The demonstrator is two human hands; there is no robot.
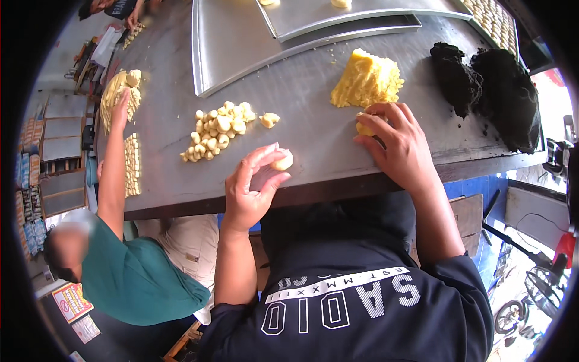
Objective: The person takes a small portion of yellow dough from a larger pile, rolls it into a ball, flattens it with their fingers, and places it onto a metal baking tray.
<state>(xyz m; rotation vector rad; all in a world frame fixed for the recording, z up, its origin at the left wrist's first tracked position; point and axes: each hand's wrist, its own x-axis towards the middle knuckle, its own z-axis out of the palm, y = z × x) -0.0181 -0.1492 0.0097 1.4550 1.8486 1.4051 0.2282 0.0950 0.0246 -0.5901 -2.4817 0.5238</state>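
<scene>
My left hand (249, 182) is at the table's near edge, thumb and fingers curled around a small pale dough ball (283, 160). To the right, my right hand (396, 140) rests low over the table, its fingers closed on a lump of yellow filling (363, 129). Just beyond it stands a crumbly mound of the same yellow filling (364, 78). A heap of small pale dough pieces (212, 131) lies left of centre, past my left hand. One dough piece (269, 120) sits apart, at the heap's right.
Metal trays (241, 63) overlap at the table's far side. Black dough-like masses (505, 90) lie at the right; beyond them is a tray of rows of small pieces (493, 24). At left, a person in green (142, 274) reaches to a large dough mass (114, 96). Another person is at far left.
</scene>
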